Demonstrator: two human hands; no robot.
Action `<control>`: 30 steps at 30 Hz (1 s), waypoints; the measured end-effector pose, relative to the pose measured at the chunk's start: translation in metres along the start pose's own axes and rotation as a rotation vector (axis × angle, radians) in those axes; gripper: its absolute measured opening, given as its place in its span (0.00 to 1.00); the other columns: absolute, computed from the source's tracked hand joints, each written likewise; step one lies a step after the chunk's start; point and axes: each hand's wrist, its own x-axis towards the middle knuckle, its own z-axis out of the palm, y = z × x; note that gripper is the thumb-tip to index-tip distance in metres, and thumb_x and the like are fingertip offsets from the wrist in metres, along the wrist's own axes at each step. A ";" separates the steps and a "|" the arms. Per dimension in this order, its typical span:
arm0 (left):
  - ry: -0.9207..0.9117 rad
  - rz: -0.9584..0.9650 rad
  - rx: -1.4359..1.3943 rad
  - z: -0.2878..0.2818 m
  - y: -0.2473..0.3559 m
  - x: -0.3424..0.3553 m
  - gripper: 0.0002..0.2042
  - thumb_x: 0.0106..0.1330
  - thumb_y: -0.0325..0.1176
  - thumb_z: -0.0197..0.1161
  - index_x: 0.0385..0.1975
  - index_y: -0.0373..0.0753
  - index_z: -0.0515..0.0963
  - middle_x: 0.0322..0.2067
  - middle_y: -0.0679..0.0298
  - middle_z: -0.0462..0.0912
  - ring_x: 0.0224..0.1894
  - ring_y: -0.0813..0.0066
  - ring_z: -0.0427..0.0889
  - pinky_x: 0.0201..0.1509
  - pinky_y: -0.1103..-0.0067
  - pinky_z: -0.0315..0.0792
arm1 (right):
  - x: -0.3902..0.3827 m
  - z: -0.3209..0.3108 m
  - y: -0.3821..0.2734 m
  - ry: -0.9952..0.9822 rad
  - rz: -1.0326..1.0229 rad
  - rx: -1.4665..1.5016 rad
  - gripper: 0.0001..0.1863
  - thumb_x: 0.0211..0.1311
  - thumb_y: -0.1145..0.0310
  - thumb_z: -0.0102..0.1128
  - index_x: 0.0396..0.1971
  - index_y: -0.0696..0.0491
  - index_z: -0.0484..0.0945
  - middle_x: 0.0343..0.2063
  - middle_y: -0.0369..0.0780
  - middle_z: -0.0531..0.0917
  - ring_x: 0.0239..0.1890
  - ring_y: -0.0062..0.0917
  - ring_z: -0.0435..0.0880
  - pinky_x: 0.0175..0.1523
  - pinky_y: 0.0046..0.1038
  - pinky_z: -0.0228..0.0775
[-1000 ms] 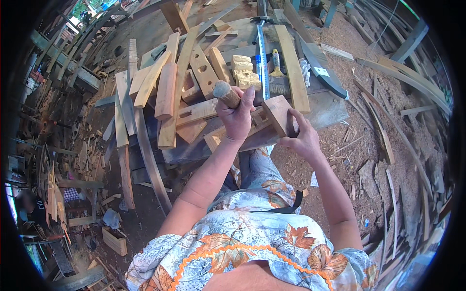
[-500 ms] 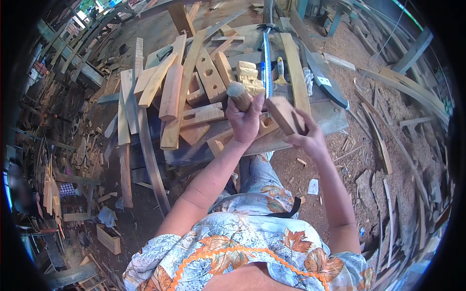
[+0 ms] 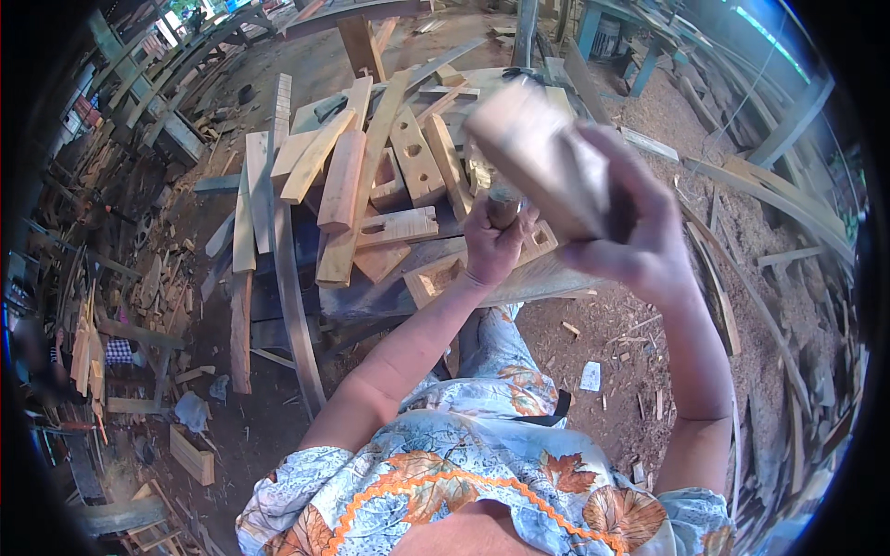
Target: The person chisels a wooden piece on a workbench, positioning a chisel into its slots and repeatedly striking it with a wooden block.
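Note:
My left hand [image 3: 494, 248] is wrapped round a thick, round wooden tool handle [image 3: 503, 206] with a worn top; it looks like a chisel's, but its lower end is hidden. Below that hand, a light wooden piece [image 3: 428, 281] with cut-out slots lies along the bench's near edge. My right hand [image 3: 644, 227] grips a wooden block [image 3: 533, 167], lifted above and to the right of the handle. The block is blurred by motion and stands apart from the handle. Behind it, a carved yellowish piece is mostly covered.
The wooden bench [image 3: 371, 304] carries a pile of boards, among them a beam [image 3: 417, 157] with round holes and a slotted piece [image 3: 399, 226]. Long planks [image 3: 295, 315] lean off its left side. Scrap wood and shavings cover the ground around. A white scrap [image 3: 591, 375] lies near my legs.
My right hand has raised the block up and closer to the view. My left hand, with the handle, has shifted a little right and down in the view.

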 end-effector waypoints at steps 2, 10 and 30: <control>0.007 -0.012 0.051 0.002 0.002 0.000 0.12 0.59 0.27 0.69 0.35 0.37 0.71 0.26 0.73 0.75 0.27 0.89 0.72 0.31 0.86 0.70 | 0.000 0.002 0.003 0.129 -0.192 0.248 0.51 0.33 0.62 0.71 0.65 0.55 0.62 0.51 0.48 0.76 0.51 0.34 0.79 0.57 0.31 0.68; -0.085 -0.007 0.000 0.003 0.003 -0.001 0.12 0.60 0.21 0.65 0.40 0.36 0.71 0.32 0.69 0.79 0.33 0.88 0.77 0.35 0.86 0.74 | -0.003 -0.009 0.012 0.047 -0.048 -0.071 0.49 0.30 0.62 0.71 0.63 0.52 0.67 0.48 0.46 0.76 0.47 0.35 0.79 0.56 0.31 0.68; -0.458 -0.434 -0.041 -0.037 0.027 0.040 0.10 0.53 0.27 0.67 0.19 0.39 0.71 0.18 0.74 0.71 0.21 0.87 0.70 0.28 0.84 0.69 | -0.074 0.001 0.119 0.259 0.448 0.037 0.52 0.27 0.66 0.71 0.64 0.54 0.65 0.46 0.47 0.78 0.49 0.34 0.79 0.51 0.31 0.73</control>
